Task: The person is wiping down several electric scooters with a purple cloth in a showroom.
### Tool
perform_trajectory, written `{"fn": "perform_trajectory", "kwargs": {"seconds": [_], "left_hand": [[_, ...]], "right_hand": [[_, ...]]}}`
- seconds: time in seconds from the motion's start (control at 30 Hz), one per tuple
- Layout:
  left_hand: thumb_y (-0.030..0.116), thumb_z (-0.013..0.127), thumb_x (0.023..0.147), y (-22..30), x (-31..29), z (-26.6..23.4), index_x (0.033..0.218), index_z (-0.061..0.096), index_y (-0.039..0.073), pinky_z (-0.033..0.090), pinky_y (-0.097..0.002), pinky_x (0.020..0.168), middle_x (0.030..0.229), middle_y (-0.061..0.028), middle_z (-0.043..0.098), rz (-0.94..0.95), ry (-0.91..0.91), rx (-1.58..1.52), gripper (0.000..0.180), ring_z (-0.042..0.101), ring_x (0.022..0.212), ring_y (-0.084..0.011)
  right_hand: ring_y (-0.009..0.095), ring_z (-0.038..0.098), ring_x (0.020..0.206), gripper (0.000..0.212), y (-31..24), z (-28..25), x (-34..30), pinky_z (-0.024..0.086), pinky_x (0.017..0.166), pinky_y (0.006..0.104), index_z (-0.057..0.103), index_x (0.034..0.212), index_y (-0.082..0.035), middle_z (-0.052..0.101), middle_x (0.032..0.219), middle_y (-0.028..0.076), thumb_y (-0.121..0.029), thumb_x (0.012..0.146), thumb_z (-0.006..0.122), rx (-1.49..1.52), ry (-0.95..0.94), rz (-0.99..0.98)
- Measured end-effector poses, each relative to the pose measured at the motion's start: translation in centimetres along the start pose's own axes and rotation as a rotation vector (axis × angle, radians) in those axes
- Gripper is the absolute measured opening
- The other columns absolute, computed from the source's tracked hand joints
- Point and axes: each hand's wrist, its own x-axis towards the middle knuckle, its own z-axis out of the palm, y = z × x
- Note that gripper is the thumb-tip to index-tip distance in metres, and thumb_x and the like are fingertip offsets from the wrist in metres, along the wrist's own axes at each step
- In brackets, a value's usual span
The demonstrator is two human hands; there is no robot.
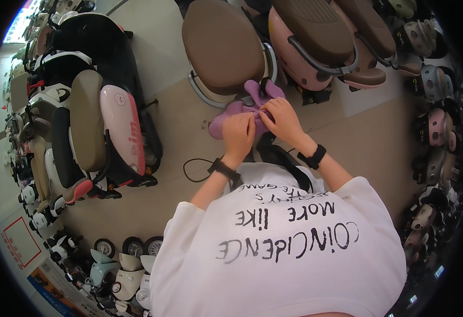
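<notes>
A crumpled purple cloth point(222, 119) is gathered between my two hands, just behind the brown seat of a scooter point(223, 47). My left hand point(238, 133) is closed on the cloth, its fingers bent at the fold. From the other side my right hand point(281, 120) pinches the same cloth close to my left fingertips. One end of the fabric sticks up toward the seat's grab rail point(200, 94). The folds hide part of my fingertips. Dark bands circle both wrists.
On the left stands a pink-and-white scooter point(120, 127) beside a dark one. Pink scooters with brown seats point(316, 31) are close at the upper right. Rows of scooters line the right side, and several more point(128, 280) stand at lower left. A thin black cable point(185, 168) loops near my left wrist.
</notes>
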Motion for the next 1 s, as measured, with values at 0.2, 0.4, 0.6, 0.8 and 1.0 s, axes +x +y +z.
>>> {"fn": "perform_trajectory", "kwargs": {"seconds": [0.2,0.4,0.6,0.8,1.0], "left_hand": [[0.013,0.054,0.078,0.9,0.4,0.9,0.074,0.062,0.005,0.043,-0.0363,0.056,0.067,-0.0085,0.06,0.084,0.143,0.019,0.011,0.058,0.063,-0.0256],[0.017,0.046,0.08,0.1,1.2,1.7,0.071,0.062,0.005,0.044,-0.0401,0.056,0.066,-0.0134,0.06,-0.179,-0.123,-0.02,0.022,0.057,0.061,-0.0305],[0.022,0.041,0.08,-1.6,2.4,3.1,0.075,0.063,0.005,0.045,-0.0435,0.06,0.073,-0.0154,0.062,-0.17,-0.452,0.136,0.029,0.059,0.067,-0.035],[0.033,0.035,0.08,-2.5,5.1,2.9,0.098,0.062,0.007,0.042,-0.0417,0.083,0.103,-0.0161,0.059,-0.435,-0.796,-0.014,0.042,0.056,0.096,-0.0335],[0.041,0.034,0.08,-7.4,4.6,6.2,0.105,0.06,0.011,0.041,-0.0394,0.086,0.11,-0.0149,0.057,-0.339,-0.944,-0.126,0.047,0.054,0.102,-0.0318]], "right_hand": [[0.028,0.053,0.077,0.013,-1.1,0.5,0.3,0.041,0.074,0.0392,0.055,0.074,-0.003,0.055,0.073,0.011,-0.016,0.075,0.051,-0.244,0.242,-0.058],[0.027,0.059,0.085,0.027,1.9,1.8,2.2,0.045,0.075,0.0388,0.063,0.08,-0.005,0.062,0.084,0.015,-0.023,0.078,0.043,-0.358,-0.398,0.179],[0.029,0.055,0.099,0.031,6.5,3.1,5.4,0.044,0.082,0.0373,0.06,0.102,-0.011,0.059,0.106,0.011,-0.025,0.084,0.04,-0.3,-0.868,0.229],[0.03,0.054,0.1,0.034,7.2,3.4,6.1,0.043,0.083,0.0379,0.06,0.103,-0.009,0.059,0.108,0.011,-0.029,0.086,0.039,-0.314,-0.851,0.177],[0.031,0.054,0.101,0.037,3.8,2.0,7.2,0.042,0.085,0.0408,0.063,0.101,-0.007,0.059,0.108,0.014,-0.033,0.081,0.045,-0.327,-0.748,0.502]]}}
